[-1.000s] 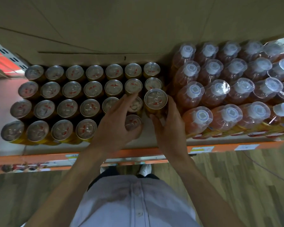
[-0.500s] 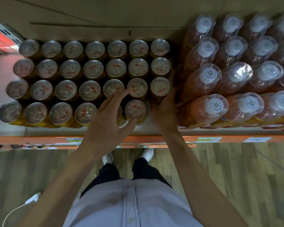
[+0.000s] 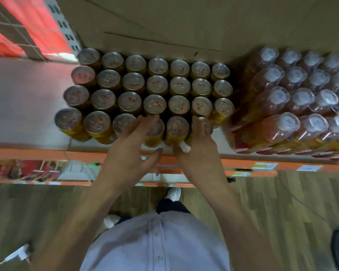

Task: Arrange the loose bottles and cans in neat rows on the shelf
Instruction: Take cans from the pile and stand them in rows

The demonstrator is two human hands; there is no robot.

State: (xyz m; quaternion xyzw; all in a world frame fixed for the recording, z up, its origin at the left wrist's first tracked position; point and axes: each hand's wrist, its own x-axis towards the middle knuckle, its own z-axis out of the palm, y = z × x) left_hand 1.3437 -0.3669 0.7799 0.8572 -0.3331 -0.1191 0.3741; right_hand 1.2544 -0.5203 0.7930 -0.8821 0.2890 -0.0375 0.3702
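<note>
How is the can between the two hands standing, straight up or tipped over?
Straight up. The can shows its whole round silver lid to the camera above, and only a little of its yellow side shows beneath.

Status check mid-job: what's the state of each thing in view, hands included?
Yellow cans, upright, packed in four rows; front row one short at right.
Rightmost front can, upright, held.
Right hand, fingers curled round that can.
Left hand, fingers lie over the front row; grip unclear.
Bottles, upright, capped, in rows.
</note>
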